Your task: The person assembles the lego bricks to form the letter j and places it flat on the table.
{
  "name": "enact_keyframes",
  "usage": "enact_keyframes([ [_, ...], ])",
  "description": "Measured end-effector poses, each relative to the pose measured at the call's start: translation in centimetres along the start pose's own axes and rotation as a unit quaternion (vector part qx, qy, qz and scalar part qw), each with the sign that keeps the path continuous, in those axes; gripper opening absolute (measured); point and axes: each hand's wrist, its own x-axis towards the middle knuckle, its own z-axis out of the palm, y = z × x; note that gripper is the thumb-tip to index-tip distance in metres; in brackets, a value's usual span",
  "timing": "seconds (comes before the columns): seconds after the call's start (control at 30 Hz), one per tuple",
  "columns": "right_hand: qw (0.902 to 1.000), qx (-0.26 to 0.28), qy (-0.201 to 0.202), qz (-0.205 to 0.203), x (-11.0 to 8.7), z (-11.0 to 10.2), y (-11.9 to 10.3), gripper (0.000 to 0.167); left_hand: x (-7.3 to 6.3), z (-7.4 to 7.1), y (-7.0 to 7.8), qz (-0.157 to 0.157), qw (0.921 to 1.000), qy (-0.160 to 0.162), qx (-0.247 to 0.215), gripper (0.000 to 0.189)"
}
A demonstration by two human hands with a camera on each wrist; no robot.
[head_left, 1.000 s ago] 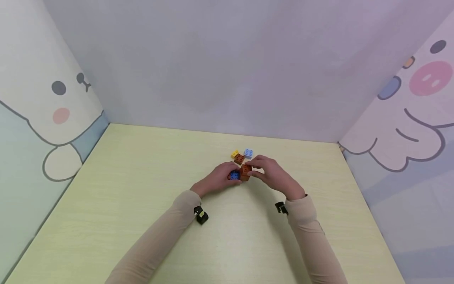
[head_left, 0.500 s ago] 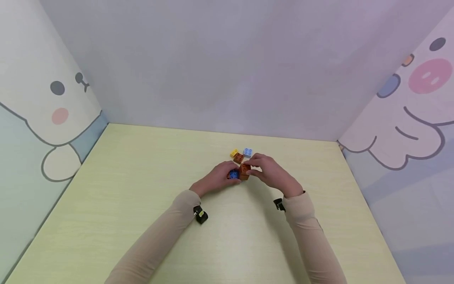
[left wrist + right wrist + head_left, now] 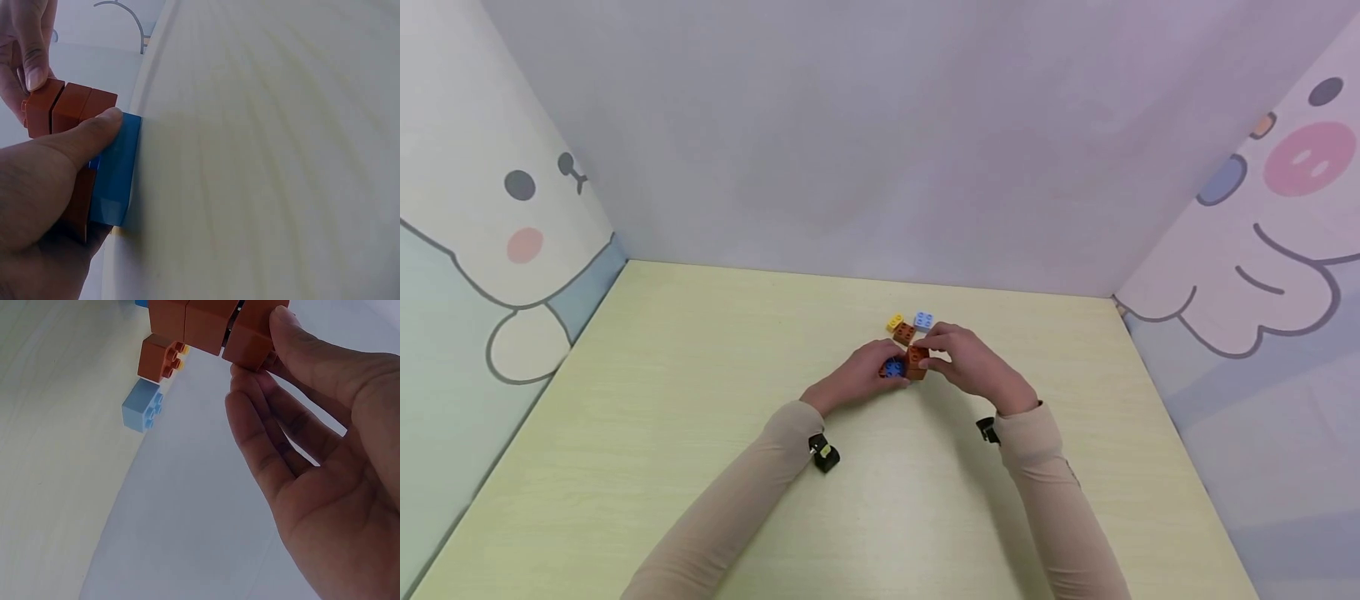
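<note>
Toward the far side of the pale table (image 3: 737,500), slightly right of centre, a toy-brick build (image 3: 916,372) is held two-handed. Its blue base brick (image 3: 115,178) is grasped by the left hand (image 3: 859,377), thumb along the near side, fingers round the far side; probably clasped low so that the build is steadied under the other hand. Whether the base bears on the table cannot be told. At the base's right end, lower brown bricks (image 3: 209,325) are stacked; at its left end another brown piece (image 3: 81,203) is partly hidden by the left hand. The top brown brick (image 3: 250,334) is pinched by the right hand (image 3: 973,364) between thumb and fingertips, presumably for fine control of its angle. A thin gap is seen beneath it, so it is judged not fully seated; whether push or pull is applied cannot be told. Just beyond, a yellow brick (image 3: 895,322), a loose brown brick (image 3: 905,334) and, to the right, a light-blue brick (image 3: 924,321) are laid studs up, perhaps for easy reach.
</note>
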Motion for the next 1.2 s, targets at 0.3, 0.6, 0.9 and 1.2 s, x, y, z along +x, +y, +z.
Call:
enact_keyframes([
  [0.3,0.9999,-0.013,0.001,-0.012,0.2,0.0,0.0,0.028,0.0,-0.1,-0.1,0.000,1.0000,-0.004,0.005,0.039],
  [0.6,0.9999,0.001,0.005,-0.015,0.2,0.1,0.2,0.028,0.0,-0.1,-0.2,0.005,1.0000,0.002,0.005,0.039],
  [0.9,0.9988,0.047,0.008,-0.014,-0.3,0.5,1.1,0.030,0.0,0.0,0.0,-0.005,0.9999,-0.009,-0.003,0.041],
  [1.2,0.9973,0.072,0.012,-0.002,-0.1,0.5,1.6,0.030,0.0,-0.1,-0.1,-0.006,0.9999,-0.010,0.002,0.044],
])
